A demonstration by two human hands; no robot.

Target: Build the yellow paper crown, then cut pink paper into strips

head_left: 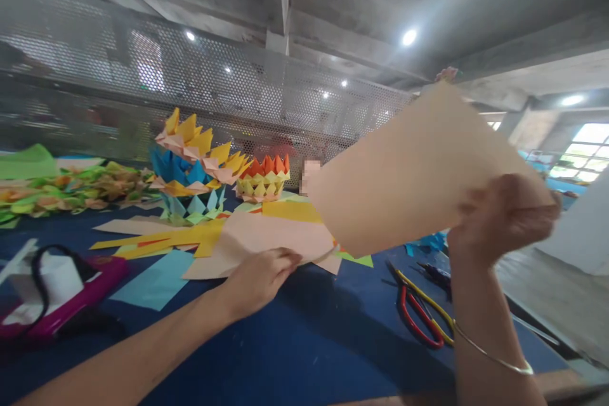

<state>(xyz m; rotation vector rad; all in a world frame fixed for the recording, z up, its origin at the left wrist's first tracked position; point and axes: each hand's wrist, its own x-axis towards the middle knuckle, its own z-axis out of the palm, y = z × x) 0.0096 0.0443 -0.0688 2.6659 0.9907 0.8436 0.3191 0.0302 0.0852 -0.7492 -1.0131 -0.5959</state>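
- Head view: here's the right hand (pixel 504 222), fingers closed on the raised peach sheet (pixel 404 171) at its right end, up over the blue tabletop (pixel 304 355).
- That sheet stretches leftward from its holder, long axis dipping to the left; the right hand is nearer.
- Left hand (pixel 257 279), fingers together, at the near edge of the flat sheet (pixel 261 231); can't tell if it's pinching.
- No readable brands, labels or writing.

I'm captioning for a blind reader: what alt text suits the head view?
A person's right hand holds up a peach paper sheet, while the left hand is at the edge of another pale sheet on a blue tabletop. Behind are colorful folded-paper pieces; a tool with red and yellow handles lies at right.
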